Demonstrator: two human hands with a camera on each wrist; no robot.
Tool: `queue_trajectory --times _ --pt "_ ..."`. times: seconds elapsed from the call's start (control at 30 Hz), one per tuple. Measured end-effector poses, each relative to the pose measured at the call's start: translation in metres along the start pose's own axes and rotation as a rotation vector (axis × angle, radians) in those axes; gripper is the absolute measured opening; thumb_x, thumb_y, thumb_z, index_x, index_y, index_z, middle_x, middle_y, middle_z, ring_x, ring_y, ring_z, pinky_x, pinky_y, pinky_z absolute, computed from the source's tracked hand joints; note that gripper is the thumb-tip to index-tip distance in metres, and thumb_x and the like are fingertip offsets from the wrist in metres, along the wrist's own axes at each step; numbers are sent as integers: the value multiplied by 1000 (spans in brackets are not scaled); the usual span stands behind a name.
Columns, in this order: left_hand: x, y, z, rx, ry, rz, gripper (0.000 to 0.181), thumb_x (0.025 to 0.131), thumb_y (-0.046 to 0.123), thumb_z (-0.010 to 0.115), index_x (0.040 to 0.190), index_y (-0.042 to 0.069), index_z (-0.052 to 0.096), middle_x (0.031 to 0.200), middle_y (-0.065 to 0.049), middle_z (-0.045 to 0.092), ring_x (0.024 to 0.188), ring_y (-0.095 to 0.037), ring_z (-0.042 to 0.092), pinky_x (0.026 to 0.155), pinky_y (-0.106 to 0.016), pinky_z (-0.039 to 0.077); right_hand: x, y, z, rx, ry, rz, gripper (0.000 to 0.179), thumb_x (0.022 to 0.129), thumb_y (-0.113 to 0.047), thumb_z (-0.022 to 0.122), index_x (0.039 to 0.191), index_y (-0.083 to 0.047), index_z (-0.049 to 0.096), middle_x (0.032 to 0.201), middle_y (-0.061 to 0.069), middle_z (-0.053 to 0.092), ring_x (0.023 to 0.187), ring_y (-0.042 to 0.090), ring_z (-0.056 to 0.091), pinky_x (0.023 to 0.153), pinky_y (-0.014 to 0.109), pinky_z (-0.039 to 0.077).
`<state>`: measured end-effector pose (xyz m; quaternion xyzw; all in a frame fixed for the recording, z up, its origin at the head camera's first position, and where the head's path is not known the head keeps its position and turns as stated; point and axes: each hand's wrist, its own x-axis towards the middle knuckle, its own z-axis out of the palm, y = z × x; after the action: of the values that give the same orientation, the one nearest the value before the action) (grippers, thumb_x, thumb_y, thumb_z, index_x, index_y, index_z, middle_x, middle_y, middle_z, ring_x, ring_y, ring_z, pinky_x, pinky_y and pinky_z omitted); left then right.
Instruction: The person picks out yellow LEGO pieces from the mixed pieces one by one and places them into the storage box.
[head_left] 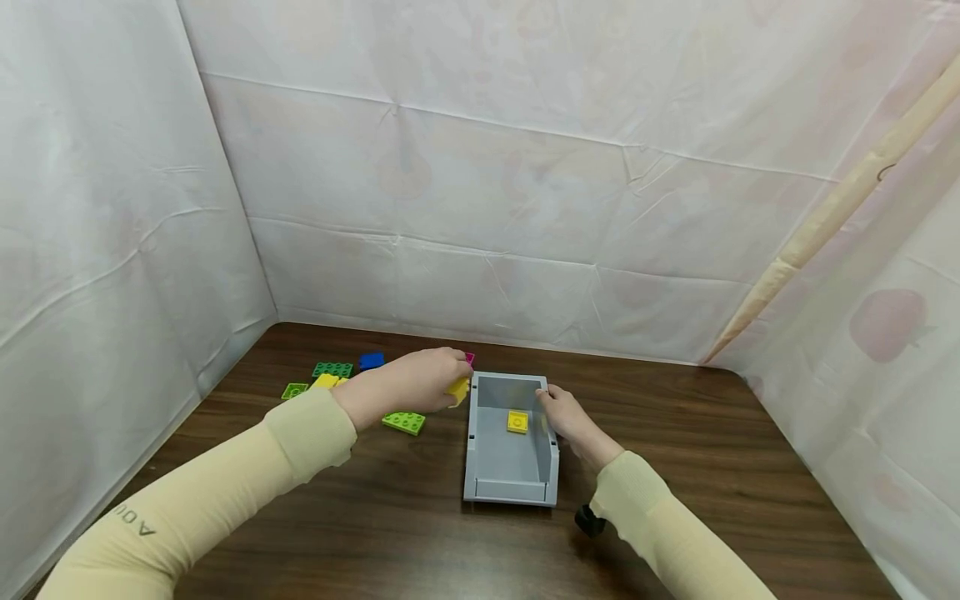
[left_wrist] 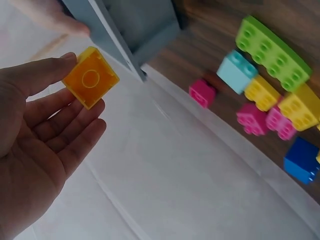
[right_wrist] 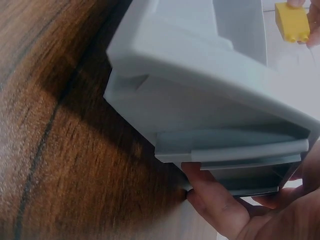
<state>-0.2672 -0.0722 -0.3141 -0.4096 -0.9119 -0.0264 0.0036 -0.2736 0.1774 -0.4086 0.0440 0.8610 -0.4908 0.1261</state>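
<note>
My left hand [head_left: 423, 382] pinches a square yellow toy brick [left_wrist: 91, 79] between thumb and fingers. In the left wrist view its hollow underside faces the camera. The brick is held up just left of the grey plastic bin [head_left: 512, 493], by its left wall. Inside the bin a second yellow brick [head_left: 517, 422] lies on the floor, hollow side up. My right hand [head_left: 572, 423] grips the bin's right wall near the far end. From the right wrist view, the fingers [right_wrist: 212, 200] curl under a ledge on the bin's outer side.
Left of the bin lie several loose bricks: a long lime brick [head_left: 403, 423], a blue brick [head_left: 371, 360], a dark green brick [head_left: 333, 369], a light blue brick [left_wrist: 237, 71] and a pink brick [left_wrist: 202, 93]. White cloth [head_left: 420, 192] hangs behind the table.
</note>
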Motion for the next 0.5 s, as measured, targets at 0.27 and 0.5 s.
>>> queue_trajectory --times 0.27,0.5 --pt "9 20 5 45 -5 29 32 81 20 75 109 8 66 97 -3 62 86 -14 58 82 -27 53 1 0 0 2 -7 2 48 102 -29 34 142 -3 36 138 24 44 114 36 50 71 42 52" --pt "20 28 18 51 -27 63 32 81 21 74 110 9 67 103 -3 63 90 -13 58 84 -26 53 1 2 -1 2 2 2 48 102 -30 35 143 -4 36 138 23 44 113 35 50 68 40 52"
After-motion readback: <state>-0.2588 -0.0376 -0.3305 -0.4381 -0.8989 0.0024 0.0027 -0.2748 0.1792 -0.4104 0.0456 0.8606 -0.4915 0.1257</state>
